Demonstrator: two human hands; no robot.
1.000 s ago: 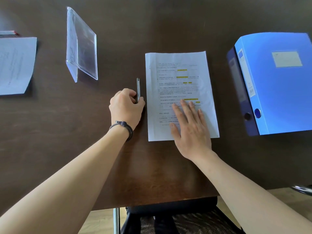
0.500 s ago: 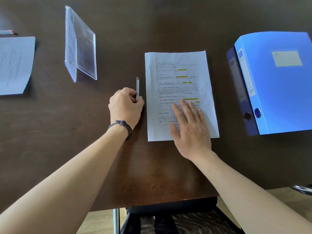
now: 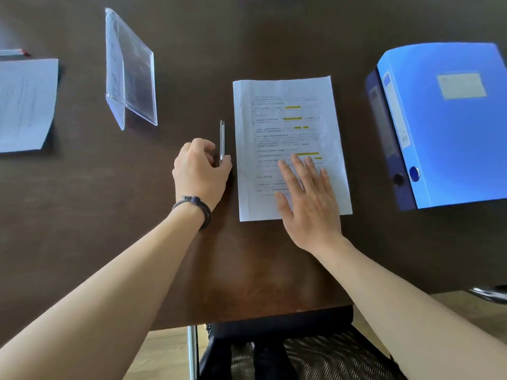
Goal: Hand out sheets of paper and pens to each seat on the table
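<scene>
Print on sheet [image 3: 288, 127] too small and blurred for reading, only yellow highlighted bars standing out. Near end of pen [image 3: 222, 138] hiding under left hand [image 3: 199, 171]; clear barrel lying on dark table [image 3: 82, 215] just left of sheet, running near to far. Left hand curling round pen's near end, thumb and fingers pinching it, dark band on wrist. Right hand [image 3: 307, 204] lying flat, fingers straight and slightly spread, pressing on near right part of sheet and hiding text beneath.

Second sheet [image 3: 24, 105] at far left getting cut off by frame edge, writing on it too faint for reading; something thin with a red tip [image 3: 13, 52] beyond it, also cut off, hard to identify. Clear acrylic sign holder [image 3: 129, 69] standing between the two sheets. Blue binder [image 3: 444, 127] lying at right, running past frame edge, label on it unreadable. Mesh chair [image 3: 301, 352] tucking partly under near table edge.

Counting: two sheets, one clearly visible pen, one holder, one binder, two hands.
</scene>
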